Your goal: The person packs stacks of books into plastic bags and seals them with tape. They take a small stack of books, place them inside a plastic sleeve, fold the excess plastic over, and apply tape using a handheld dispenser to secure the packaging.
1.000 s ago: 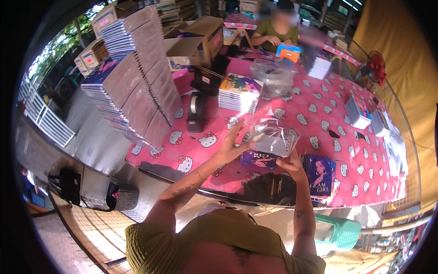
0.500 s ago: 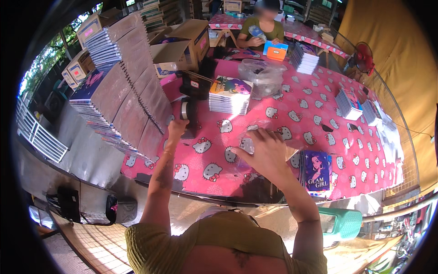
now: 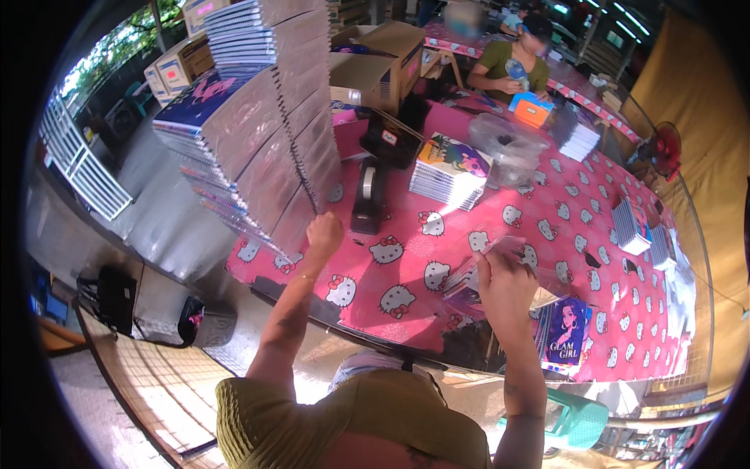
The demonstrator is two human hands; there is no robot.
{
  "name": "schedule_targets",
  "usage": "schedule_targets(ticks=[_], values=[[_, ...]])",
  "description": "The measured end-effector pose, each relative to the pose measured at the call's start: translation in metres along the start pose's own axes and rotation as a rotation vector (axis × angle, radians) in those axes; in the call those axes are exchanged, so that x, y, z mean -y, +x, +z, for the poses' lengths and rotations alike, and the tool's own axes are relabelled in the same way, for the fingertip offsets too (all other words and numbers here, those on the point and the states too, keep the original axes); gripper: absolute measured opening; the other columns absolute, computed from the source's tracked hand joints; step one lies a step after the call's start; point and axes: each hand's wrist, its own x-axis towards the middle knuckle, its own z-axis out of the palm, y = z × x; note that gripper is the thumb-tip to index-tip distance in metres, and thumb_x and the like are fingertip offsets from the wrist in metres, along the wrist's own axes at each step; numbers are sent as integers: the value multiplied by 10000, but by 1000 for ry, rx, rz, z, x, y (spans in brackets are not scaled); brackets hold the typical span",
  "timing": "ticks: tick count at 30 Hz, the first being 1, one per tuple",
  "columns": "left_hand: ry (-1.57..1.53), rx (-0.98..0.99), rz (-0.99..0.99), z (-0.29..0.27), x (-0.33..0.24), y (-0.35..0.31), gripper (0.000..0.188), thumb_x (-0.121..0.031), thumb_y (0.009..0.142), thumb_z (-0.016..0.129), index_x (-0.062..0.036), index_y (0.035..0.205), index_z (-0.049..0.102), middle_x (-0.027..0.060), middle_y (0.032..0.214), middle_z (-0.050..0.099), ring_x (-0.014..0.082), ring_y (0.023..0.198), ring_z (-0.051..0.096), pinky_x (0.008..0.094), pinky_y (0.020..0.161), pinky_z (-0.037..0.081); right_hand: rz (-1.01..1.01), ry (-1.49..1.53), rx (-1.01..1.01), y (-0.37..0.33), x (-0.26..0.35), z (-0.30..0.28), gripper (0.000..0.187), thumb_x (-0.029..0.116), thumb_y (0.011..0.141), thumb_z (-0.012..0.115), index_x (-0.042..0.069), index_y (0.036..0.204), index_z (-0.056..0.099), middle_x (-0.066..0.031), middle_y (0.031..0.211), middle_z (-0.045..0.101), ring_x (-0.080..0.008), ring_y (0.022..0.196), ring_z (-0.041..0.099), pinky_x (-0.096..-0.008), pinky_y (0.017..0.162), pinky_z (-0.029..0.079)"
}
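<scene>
My left hand (image 3: 324, 234) is closed in a fist above the pink table, next to a black tape dispenser (image 3: 367, 205) and the tall stack of plastic-wrapped spiral notebooks (image 3: 262, 148). Whatever its fingers pinch is too small to make out. My right hand (image 3: 509, 293) grips the clear plastic wrap (image 3: 500, 248) of a notebook bundle (image 3: 463, 297) lying near the table's front edge; the palm hides part of that bundle. Just right of this hand lies a pile of notebooks (image 3: 564, 332) with a purple illustrated cover.
Further back stand a notebook stack (image 3: 449, 184), a clear plastic bag (image 3: 508, 152) and an open cardboard box (image 3: 371, 74). A co-worker (image 3: 512, 66) holds things across the table (image 3: 406, 270). More notebook stacks (image 3: 631, 227) sit at right, and a green stool (image 3: 582, 422) below.
My left hand has come away from the tape dispenser, toward me. My right hand has closed on the plastic wrap, and the bundle's edges show more. The whole view has shifted and tilted.
</scene>
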Motion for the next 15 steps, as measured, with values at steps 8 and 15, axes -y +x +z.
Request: schedule_targets(ticks=[8, 15], values=[[-1244, 624, 610, -74, -157, -35, 214, -17, 901, 639, -2, 1114, 616, 25, 902, 605, 91, 853, 584, 273, 779, 486, 135, 67, 59, 3, 7, -16, 236, 299, 842, 721, 71, 879, 672, -71, 726, 668, -259, 626, 654, -384, 629, 491], [-1111, 681, 1038, -78, -221, -3, 199, -101, 871, 715, -78, 1069, 720, 47, 1047, 567, 159, 1034, 515, 343, 879, 456, 151, 243, 133, 0, 1, -26, 295, 274, 773, 778, 130, 1025, 722, -49, 825, 707, -227, 636, 666, -362, 668, 516]])
